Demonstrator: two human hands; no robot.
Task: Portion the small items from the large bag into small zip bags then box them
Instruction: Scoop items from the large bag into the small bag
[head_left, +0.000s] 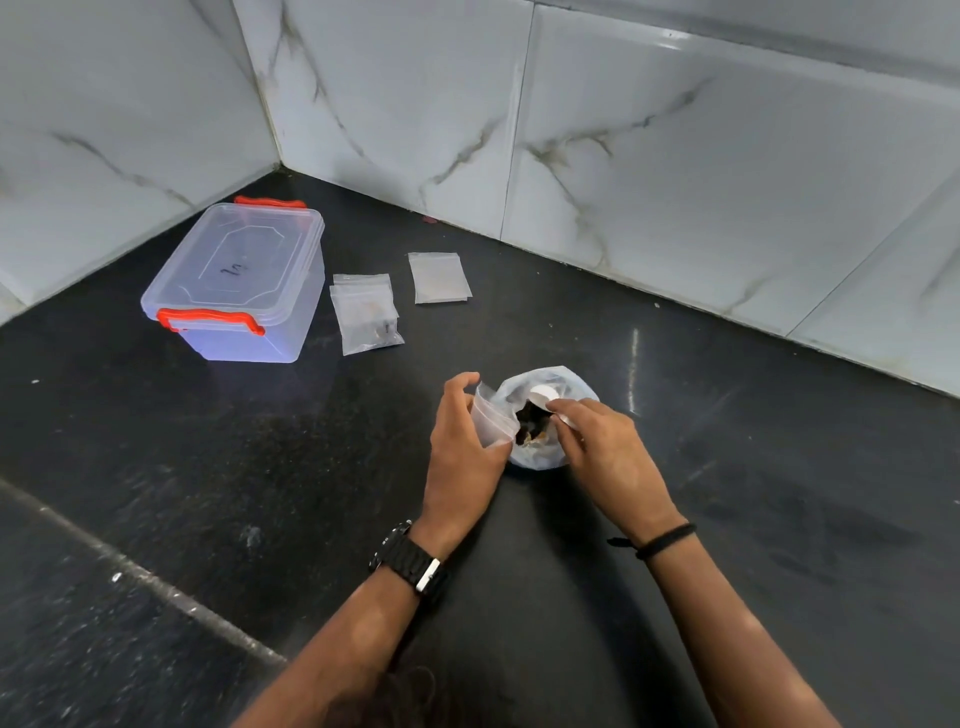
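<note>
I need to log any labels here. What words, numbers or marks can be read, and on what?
Box lid: a dark handwritten mark, perhaps "14", too faint to read for sure.
Watch on the left wrist: no text can be made out.
Small zip bags, large bag, wall tiles: no text visible.

Both forearms are bare, without sleeves. The left wrist wears a black watch (408, 558) with a metal clasp; the right wrist, a thin black band (665, 540).

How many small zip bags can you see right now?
3 at least: one held in the left hand, a filled one beside the box, an empty one further right. Both counter spots may be stacks hiding more.
</note>
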